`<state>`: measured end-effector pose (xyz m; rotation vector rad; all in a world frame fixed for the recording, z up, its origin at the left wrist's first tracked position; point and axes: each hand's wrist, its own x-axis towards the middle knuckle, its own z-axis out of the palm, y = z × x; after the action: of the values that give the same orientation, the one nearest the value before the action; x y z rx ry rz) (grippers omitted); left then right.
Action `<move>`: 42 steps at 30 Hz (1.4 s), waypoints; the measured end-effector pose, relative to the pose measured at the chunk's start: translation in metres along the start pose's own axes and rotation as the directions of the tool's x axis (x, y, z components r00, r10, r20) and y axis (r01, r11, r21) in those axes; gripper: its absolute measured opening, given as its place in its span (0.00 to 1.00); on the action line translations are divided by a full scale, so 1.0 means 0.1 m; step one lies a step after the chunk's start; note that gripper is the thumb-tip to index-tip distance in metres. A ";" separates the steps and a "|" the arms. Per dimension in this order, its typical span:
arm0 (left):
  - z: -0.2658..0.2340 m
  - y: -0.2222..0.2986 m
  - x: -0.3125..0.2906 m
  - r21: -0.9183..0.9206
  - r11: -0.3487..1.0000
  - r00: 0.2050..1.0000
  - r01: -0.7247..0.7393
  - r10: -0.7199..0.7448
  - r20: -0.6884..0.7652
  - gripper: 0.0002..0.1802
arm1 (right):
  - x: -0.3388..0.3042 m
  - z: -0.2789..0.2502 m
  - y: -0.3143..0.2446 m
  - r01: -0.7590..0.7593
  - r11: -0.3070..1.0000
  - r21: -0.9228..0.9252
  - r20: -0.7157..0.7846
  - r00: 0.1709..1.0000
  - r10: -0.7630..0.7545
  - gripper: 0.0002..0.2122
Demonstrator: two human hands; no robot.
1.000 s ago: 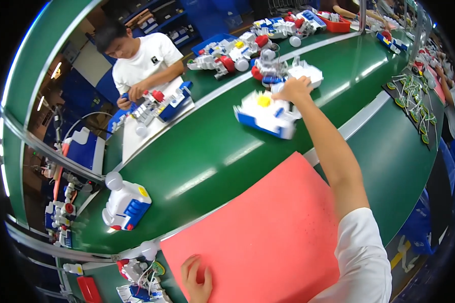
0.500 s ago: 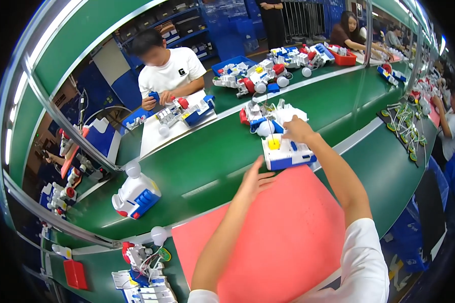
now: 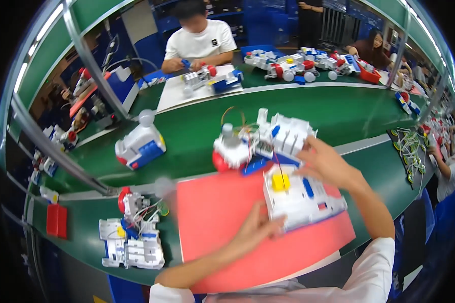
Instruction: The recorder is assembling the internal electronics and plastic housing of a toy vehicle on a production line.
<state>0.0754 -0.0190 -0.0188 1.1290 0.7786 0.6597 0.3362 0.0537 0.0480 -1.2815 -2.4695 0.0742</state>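
An opened toy with a white plastic shell [image 3: 308, 194], a yellow square and blue trim lies tilted over the near work mat. Thin wires join it to a second white section [image 3: 288, 132] with open compartments and to a white-and-red part [image 3: 231, 151] with a grey knob. My right hand [image 3: 328, 161] is closed on the toy where the shell and the second section meet; some fingertips are hidden. My left hand [image 3: 255, 230] is at the shell's near left corner, thumb and fingers bent about its edge. Both hands are slightly blurred.
The red mat [image 3: 222, 252] lies on the green bench. Left are another opened toy [image 3: 134, 242], a red bin [image 3: 56, 221] and an assembled white-and-blue toy [image 3: 141, 141] on the belt. Wired green discs [image 3: 409, 151] lie right. Across the belt, a person [image 3: 199, 43] handles parts.
My right hand has brought the toy from the belt nearer, onto the red mat. My left hand has come from open beside it to the shell's edge. The head view has shifted.
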 end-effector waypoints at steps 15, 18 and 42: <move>0.71 -1.41 -1.30 -0.362 0.912 0.979 0.194 -0.202 0.016 0.38 | -0.84 0.49 -0.91 -0.038 0.967 0.251 0.357 0.932 -0.056 0.14; 0.68 -1.33 -1.26 -0.308 0.943 0.992 0.125 -0.128 0.010 0.37 | -0.52 0.24 -0.65 -0.069 0.971 0.227 0.305 0.952 -0.003 0.15; -0.24 -0.70 -0.93 0.702 0.710 0.597 -0.059 0.589 -0.545 0.48 | 1.12 1.07 -0.98 0.104 0.812 0.575 0.000 0.992 -0.128 0.28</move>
<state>0.0081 -0.1010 -0.0718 1.6751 1.6045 1.3213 0.1647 0.0975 0.0000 -0.8633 -2.2774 0.7616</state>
